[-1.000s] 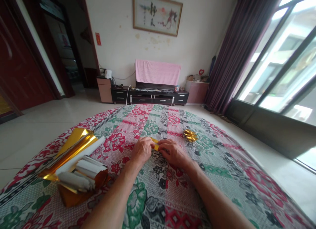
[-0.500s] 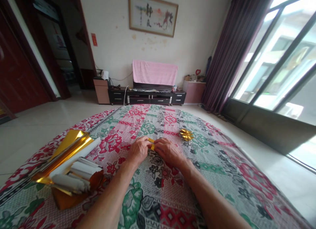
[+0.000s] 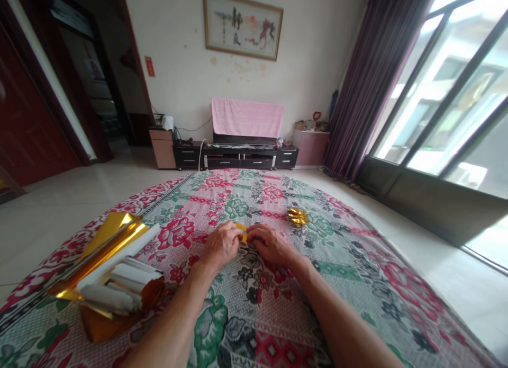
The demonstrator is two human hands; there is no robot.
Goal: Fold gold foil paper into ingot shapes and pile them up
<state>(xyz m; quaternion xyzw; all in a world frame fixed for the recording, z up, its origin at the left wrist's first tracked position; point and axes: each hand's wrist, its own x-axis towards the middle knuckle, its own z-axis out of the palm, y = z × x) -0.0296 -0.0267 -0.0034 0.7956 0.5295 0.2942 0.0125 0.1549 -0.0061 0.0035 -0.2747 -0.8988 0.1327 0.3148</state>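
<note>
Near the middle of the patterned cloth, my left hand [image 3: 224, 243] and my right hand [image 3: 269, 242] pinch a small gold paper piece [image 3: 241, 228] between them. Its ends are hidden under my fingers. Right of my right hand lies a cluster of folded gold pieces [image 3: 298, 217]. On the left lie a shiny gold roll or sheet [image 3: 115, 251] and several white-backed rolled pieces [image 3: 133, 275], with more gold foil under them.
The flowered cloth [image 3: 341, 288] covers a wide round surface. Beyond it stand a low black cabinet [image 3: 228, 162], a pink cloth [image 3: 248, 117] over a screen, and a purple curtain [image 3: 361, 87] beside the window.
The view has shifted slightly. The gold piece shows a little differently between my fingers, and my right fingers have curled slightly; both hands keep hold of it.
</note>
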